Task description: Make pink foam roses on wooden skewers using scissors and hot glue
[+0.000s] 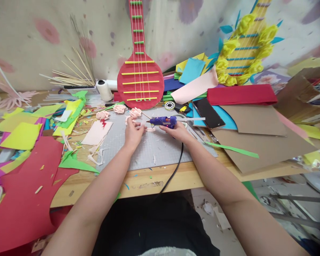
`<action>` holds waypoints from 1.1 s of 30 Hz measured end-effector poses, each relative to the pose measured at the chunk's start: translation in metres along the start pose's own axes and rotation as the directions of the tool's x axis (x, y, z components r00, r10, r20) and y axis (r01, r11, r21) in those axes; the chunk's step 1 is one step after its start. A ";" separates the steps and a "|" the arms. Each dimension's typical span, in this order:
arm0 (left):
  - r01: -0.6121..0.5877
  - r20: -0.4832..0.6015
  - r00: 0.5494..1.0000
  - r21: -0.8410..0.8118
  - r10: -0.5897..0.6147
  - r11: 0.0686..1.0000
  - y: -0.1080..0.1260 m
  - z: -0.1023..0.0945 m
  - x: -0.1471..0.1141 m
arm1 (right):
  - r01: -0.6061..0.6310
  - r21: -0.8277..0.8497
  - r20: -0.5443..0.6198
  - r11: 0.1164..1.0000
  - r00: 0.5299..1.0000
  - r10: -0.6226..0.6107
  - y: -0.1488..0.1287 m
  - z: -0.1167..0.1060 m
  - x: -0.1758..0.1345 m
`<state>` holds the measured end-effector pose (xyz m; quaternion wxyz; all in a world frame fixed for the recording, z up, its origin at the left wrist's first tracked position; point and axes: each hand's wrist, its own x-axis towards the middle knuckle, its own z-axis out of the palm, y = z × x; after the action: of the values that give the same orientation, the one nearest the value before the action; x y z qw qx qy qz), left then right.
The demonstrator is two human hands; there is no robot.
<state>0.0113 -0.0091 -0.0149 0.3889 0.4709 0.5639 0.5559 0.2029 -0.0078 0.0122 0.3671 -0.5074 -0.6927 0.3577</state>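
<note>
Left hand: fingers bent, thumb and fingertips closed on a small pale piece, outline blurred. Right hand: wrapped around the handle of a purple glue gun, nozzle pointing left, just beside the pale piece; white glue stick projecting from the rear. The hands are apart, with the gun between them. Pale pink strip: on the mat, below the gun.

Surface: wooden table, bearing a grey cutting mat under the hands. Pink paper roses, several, beyond and left of the left hand. Pale pink sheet, at the mat's left edge. Black cord, running over the near edge. To the right: dark phone; brown cardboard; green strip. To the left: large red sheet, yellow and green scraps.

Back: red stringed instrument model, upright; yellow model with yellow flowers, tilted; patterned cloth behind both.

Pose: both forearms extended forward from the near side, converging over the mat, right palm partly turned up.
</note>
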 end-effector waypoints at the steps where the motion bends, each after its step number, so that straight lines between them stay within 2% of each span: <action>1: 0.000 0.003 1.000 -0.006 0.000 1.000 0.000 0.000 0.000 | 0.000 0.000 0.001 1.000 1.000 0.000 0.000 0.000 0.000; 8: -0.016 0.018 1.000 0.003 0.016 1.000 0.003 0.001 -0.002 | -0.004 -0.001 0.017 1.000 1.000 0.004 -0.001 0.000 0.000; 21: -0.054 0.041 0.998 0.053 0.052 0.997 -0.002 0.000 -0.001 | -0.013 0.094 -0.023 0.996 1.000 0.015 0.005 0.004 0.003; 33: -0.152 0.076 0.987 0.180 0.140 0.972 -0.012 -0.003 0.001 | -0.020 0.081 -0.008 0.997 1.000 0.021 0.002 0.004 0.001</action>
<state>0.0070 -0.0080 -0.0262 0.3189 0.5626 0.5644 0.5131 0.1997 -0.0074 0.0084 0.3866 -0.5007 -0.6709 0.3870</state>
